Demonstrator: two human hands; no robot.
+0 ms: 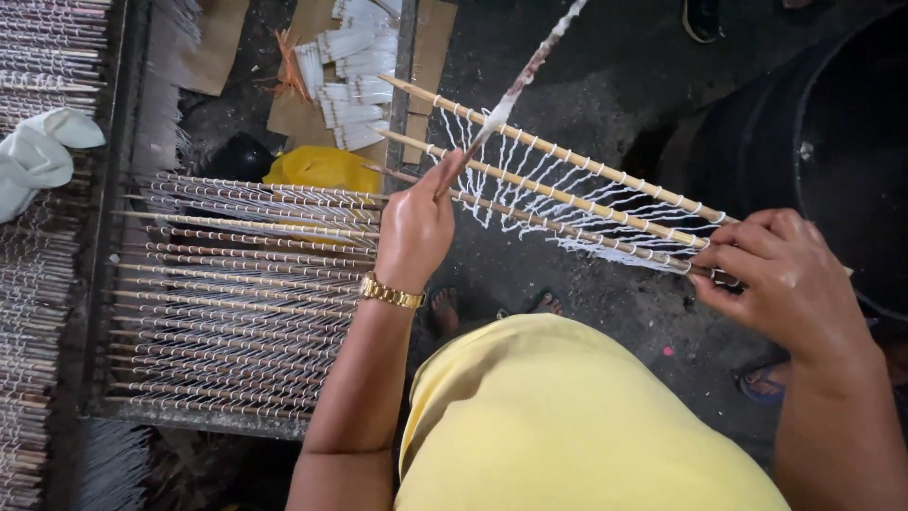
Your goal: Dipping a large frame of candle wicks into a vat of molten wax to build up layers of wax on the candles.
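Threading now: my left hand [413,230] pinches the stick [515,90], right hand [785,274] clamps the rods [567,194]; next pass needs steady aim.

The wooden sticks [567,199] are showing a pale, matt, bare-wood finish, with white cord [530,180] looking soft and fibrous between them. The thin rod [515,90] is appearing coated in a rough, chalky white crust over a dark core. The wristband [391,292] is reading as glossy gold-coloured metal. The shirt [558,426] is presenting as smooth, matt yellow cloth. The rack frame [203,419] is looking like dull grey metal. The white rag [38,151] is appearing as soft crumpled cloth. The ground [615,66] is showing rough and dark.
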